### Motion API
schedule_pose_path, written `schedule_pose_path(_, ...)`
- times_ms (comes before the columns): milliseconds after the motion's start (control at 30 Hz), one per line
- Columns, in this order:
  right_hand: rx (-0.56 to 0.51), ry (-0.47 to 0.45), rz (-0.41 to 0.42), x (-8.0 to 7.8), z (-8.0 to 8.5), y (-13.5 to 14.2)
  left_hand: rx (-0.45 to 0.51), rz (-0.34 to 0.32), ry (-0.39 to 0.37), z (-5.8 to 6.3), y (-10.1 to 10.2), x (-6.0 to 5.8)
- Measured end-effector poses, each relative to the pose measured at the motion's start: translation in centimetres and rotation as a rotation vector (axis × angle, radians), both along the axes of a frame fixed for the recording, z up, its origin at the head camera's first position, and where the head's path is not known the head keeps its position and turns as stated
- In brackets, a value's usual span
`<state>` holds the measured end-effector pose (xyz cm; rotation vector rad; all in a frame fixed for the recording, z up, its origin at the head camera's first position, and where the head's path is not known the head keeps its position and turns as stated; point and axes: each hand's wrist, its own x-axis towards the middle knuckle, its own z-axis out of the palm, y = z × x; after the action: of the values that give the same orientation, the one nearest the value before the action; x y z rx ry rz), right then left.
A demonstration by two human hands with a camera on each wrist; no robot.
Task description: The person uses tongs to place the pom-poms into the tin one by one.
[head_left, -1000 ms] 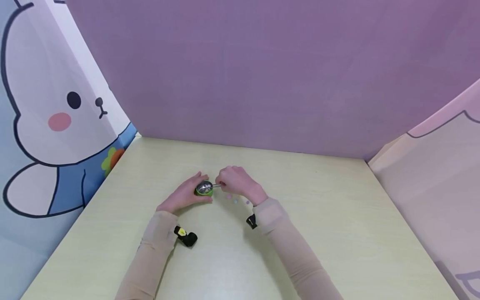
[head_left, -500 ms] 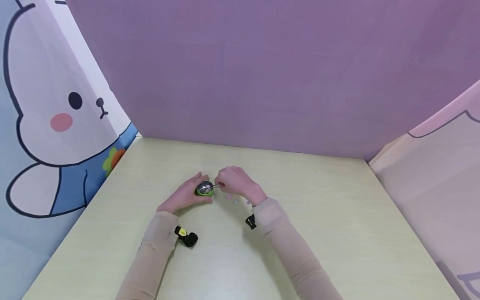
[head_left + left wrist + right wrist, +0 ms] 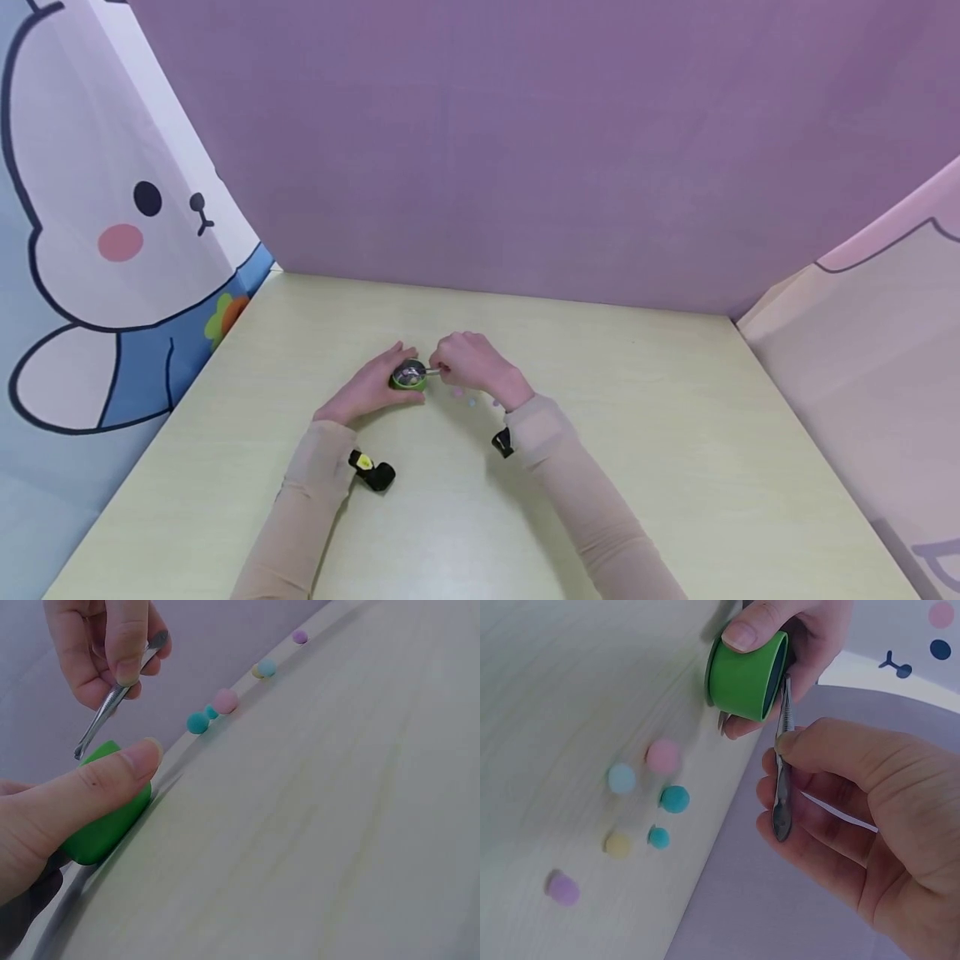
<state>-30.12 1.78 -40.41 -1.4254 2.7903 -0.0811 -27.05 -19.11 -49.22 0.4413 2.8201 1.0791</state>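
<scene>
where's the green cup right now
In the right wrist view, the green cup is near the top, just right of centre, held by the left hand, with the metal tool at its rim and the pink ball nearby.

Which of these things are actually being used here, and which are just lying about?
In use:
- green cup, held by the left hand
- metal tool, pinched by the right hand

Lying loose on the table, touched by neither hand (perhaps still part of the job):
- pink ball
- light blue ball
- larger teal ball
- smaller teal ball
- yellow ball
- purple ball
</scene>
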Motion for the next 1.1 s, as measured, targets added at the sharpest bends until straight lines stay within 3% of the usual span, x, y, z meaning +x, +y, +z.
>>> schedule_pose_path(267,-0.005,-0.036,-0.015,0.1,0.1,0.5,-0.009,-0.006,0.001,-0.1,0.0,-0.1)
schedule_pose_path(1100,-0.018,-0.007,-0.035,0.4,0.0,2.5,-0.021,-0.002,0.012,0.0,0.2,0.0)
